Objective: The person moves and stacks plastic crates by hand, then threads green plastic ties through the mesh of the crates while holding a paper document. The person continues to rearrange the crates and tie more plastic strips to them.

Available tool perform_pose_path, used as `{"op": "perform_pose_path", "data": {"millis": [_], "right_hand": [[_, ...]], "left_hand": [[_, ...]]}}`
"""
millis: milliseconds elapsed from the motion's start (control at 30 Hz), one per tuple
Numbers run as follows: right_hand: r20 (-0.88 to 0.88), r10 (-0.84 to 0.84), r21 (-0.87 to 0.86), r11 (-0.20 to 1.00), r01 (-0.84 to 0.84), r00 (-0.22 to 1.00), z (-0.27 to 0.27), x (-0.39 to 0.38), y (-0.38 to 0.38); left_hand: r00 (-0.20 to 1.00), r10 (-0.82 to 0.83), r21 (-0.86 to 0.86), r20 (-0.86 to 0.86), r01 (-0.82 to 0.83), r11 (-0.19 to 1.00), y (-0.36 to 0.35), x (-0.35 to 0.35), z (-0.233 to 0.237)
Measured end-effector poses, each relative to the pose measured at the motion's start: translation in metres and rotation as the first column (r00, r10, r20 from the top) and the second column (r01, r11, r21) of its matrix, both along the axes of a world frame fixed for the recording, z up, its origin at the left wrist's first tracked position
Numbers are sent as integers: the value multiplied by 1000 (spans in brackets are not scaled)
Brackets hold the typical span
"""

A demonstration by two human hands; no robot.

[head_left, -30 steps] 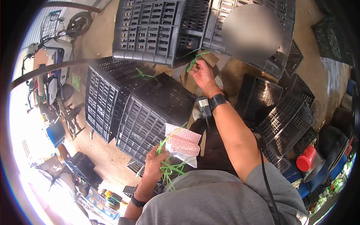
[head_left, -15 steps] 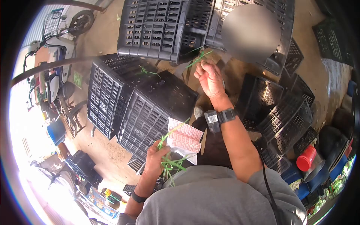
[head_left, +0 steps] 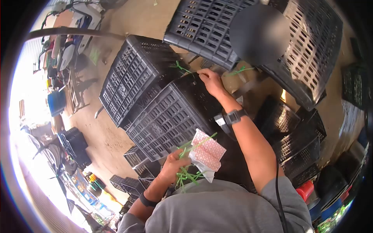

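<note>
My left hand (head_left: 174, 166) is closed around a bunch of green plastic tie strips (head_left: 188, 175) and a white sheet printed with pink labels (head_left: 208, 152). My right hand (head_left: 212, 82) reaches forward, its fingers curled at the far upper edge of the nearer black plastic crate (head_left: 167, 116); the fingertips are partly hidden. Just left of those fingers, a knotted green strip (head_left: 180, 66) sticks up near the second black crate (head_left: 134, 73). Another green strip (head_left: 241, 70) hangs at the lower edge of a raised crate (head_left: 202, 31).
A slatted crate (head_left: 311, 46) leans at the upper right, beside a blurred round patch. More black crates (head_left: 299, 139) stand at the right, near a red container (head_left: 305, 190). A blue bin (head_left: 56, 102) and parked scooter (head_left: 83, 15) are at the left.
My right hand has moved down from beside the raised crate's green strip to the nearer crate's edge. My left hand still holds the strips and sheet. The whole view has shifted.
</note>
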State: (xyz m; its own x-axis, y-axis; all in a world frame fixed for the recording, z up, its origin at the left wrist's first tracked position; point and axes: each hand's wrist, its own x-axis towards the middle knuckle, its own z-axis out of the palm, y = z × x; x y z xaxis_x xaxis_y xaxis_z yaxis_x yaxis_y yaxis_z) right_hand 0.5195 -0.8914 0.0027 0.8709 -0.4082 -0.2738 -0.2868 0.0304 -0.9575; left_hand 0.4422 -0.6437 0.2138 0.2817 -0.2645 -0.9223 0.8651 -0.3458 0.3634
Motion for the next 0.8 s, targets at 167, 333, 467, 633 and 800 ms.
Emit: {"op": "perform_pose_path", "data": {"millis": [167, 333, 467, 633, 800], "right_hand": [[-126, 31, -13, 999, -33, 992, -24, 66, 15], [-253, 238, -271, 913, -305, 938, -47, 103, 8], [-144, 379, -200, 894, -402, 914, -51, 115, 5], [-38, 421, -674, 659, -334, 906, -34, 112, 6], [148, 279, 392, 864, -315, 949, 85, 76, 6]], "left_hand": [[989, 139, 12, -42, -139, 990, 13, -3, 7], [961, 274, 3, -41, -274, 962, 16, -11, 8], [950, 309, 40, -38, -307, 951, 13, -17, 7], [885, 453, -113, -104, -463, 879, 16, -27, 15], [811, 564, -195, -156, -585, 787, 27, -37, 22]]}}
